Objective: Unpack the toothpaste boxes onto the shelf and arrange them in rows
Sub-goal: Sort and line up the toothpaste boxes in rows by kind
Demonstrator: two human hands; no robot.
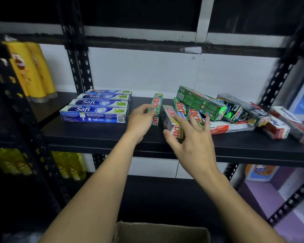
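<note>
Shelf (95,135): a black board on a perforated black frame, running across the whole view; every place below was reckoned from it.
Yellow bottles (30,71): stood upright beyond the shelf's left post, at about the shelf's level; their labels were too blurred to read.
Safi boxes (95,109): four blue-and-white toothpaste boxes lay flat on the left part of the shelf. They formed one row from front to back, with their long sides touching.
Left hand (140,120): reached over the shelf's front edge near its middle. Its thumb and curled fingers pinched the green Zact box.
Green Zact box (158,104): stood on one long edge at the middle of the shelf, pointing front to back, apart from the Safi boxes.
Dark Zact box (168,118): lay on the shelf just right of the green one, also front to back, its near end toward the shelf's front edge.
Right hand (191,139): its fingers were spread and nearly straight. The thumb sat beside the dark Zact box's near end and the index finger lay across its top.
Heap of boxes (200,102): green cartons were piled askew on the right half of the shelf.
Red-and-white boxes (277,128): lay at angles toward the shelf's right end, one partly under the heap.
Cardboard carton (161,232): stood open below the shelf's front edge; its contents could not be told.
</note>
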